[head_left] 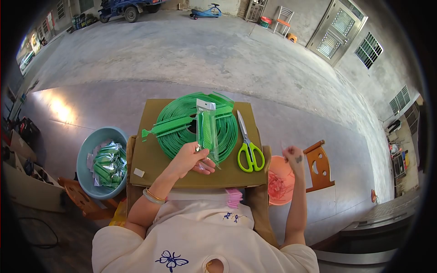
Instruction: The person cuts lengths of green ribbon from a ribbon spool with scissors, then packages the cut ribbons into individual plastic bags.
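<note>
My left hand (193, 159) grips the lower end of a clear plastic packet (207, 129) with green mesh strip inside and a white top tab. Behind the packet, a large coil of green strip (170, 109) lies on a brown board (148, 168). Green-handled scissors (249, 152) rest right of the coil, blades pointing away from me. Out to the right, my right hand (292, 154) is raised by the rim of a pink-orange basin (281, 170); its fingers are pinched, with a faint clear scrap at the tips, too small to name.
A blue basin (83, 168) of filled green packets (109, 166) stands left of the board. Reddish scraps (278, 186) lie in the right basin. Wooden chair backs (320, 166) flank me. Pink pieces (234, 198) lie near my lap. A small white piece (139, 172) sits on the board.
</note>
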### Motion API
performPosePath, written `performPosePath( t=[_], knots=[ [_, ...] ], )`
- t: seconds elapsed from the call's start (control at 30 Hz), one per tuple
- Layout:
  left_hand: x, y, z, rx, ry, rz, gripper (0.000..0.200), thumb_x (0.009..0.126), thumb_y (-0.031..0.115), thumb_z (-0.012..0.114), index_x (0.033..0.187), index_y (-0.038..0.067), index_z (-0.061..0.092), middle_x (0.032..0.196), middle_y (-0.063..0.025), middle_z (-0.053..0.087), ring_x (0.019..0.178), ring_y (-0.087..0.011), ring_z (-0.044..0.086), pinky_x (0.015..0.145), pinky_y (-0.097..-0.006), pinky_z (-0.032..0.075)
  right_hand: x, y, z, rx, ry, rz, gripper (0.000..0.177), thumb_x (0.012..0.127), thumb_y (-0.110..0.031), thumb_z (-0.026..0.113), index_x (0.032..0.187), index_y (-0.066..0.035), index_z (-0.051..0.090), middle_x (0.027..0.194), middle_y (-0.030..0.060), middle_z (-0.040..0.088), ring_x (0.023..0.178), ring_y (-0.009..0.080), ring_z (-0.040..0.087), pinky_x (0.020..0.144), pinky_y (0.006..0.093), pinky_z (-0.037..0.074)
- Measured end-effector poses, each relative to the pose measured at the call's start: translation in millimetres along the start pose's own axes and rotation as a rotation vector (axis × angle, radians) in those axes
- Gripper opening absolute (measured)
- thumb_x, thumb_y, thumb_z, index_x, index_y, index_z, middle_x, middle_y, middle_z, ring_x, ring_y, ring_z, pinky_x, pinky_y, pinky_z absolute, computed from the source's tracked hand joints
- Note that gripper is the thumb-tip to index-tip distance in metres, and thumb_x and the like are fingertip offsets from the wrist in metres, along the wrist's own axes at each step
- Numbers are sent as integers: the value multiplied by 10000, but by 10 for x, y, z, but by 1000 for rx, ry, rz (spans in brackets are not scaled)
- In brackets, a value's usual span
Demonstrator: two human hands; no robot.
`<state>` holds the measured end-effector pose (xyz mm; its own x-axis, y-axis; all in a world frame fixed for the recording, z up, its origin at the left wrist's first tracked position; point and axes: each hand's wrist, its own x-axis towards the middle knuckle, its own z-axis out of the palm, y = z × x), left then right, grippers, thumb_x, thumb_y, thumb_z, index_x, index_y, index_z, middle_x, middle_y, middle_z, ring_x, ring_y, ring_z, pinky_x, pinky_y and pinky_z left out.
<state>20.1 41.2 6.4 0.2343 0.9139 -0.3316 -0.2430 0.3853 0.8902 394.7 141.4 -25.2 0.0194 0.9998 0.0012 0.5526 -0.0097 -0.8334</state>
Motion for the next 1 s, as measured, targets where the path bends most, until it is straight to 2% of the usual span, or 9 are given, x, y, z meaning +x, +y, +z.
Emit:
performPosePath(
  t=[0.1,0.2,0.23,0.33,0.47,0.63,0.73,0.87,1.0],
  knots=[
    [16,-22,-5,0,-3,-24,186,924,135,453,1016,-25,440,836,-215,625,676,-263,662,558,-303,573,-59,1337,116,-353,68,-7,183,609,-104,706,674,27,597,556,91,577,507,158,570,487,291,449],
    [11,-23,-5,27,6,-29,183,922,129,450,1017,-26,437,835,-215,626,672,-257,662,557,-299,572,-239,2255,405,-670,-37,-65,125,554,-90,705,617,-16,627,565,121,594,543,206,604,534,321,482],
    [7,-21,-1,36,7,-26,179,922,127,448,1015,-26,436,836,-215,626,672,-255,662,557,-298,572,-269,2292,521,-818,-41,-61,95,557,-81,699,599,-32,630,561,127,596,556,212,613,548,322,488],
    [2,-4,5,46,6,-28,171,921,122,446,1008,-25,436,840,-218,626,673,-252,662,555,-296,571,-223,2331,682,-1016,-432,160,82,564,-77,679,611,-27,633,594,147,604,559,235,610,545,346,486],
    [-2,3,8,55,-5,-36,152,922,136,454,994,2,449,825,-190,625,703,-243,661,595,-299,578,-165,2291,707,-994,-528,325,74,566,-71,667,611,-21,637,599,156,607,535,247,605,518,362,481],
    [21,-36,-16,66,-17,-41,162,921,132,457,1021,4,454,844,-183,625,707,-238,661,597,-299,577,-3,2071,470,-721,-476,434,67,569,-64,653,612,-14,641,605,167,611,504,262,599,485,382,475],
    [13,-13,-21,74,-15,-36,170,921,129,456,1036,4,455,853,-179,624,707,-233,661,598,-298,577,11,1378,-68,-303,-418,471,87,688,-66,614,660,14,634,626,133,619,574,235,640,459,320,501],
    [1,-4,-25,71,-11,-26,171,922,129,454,1041,6,456,855,-178,624,708,-229,661,597,-296,577,-194,357,-631,164,-336,407,162,791,-112,608,844,39,638,781,158,651,718,251,656,620,323,552],
    [2,1,-25,70,-20,-25,170,922,128,454,1042,8,456,859,-177,625,708,-229,661,599,-296,577,-210,621,-736,749,-376,318,203,831,-121,588,932,54,610,846,162,652,756,245,657,696,343,556]
  ],
)
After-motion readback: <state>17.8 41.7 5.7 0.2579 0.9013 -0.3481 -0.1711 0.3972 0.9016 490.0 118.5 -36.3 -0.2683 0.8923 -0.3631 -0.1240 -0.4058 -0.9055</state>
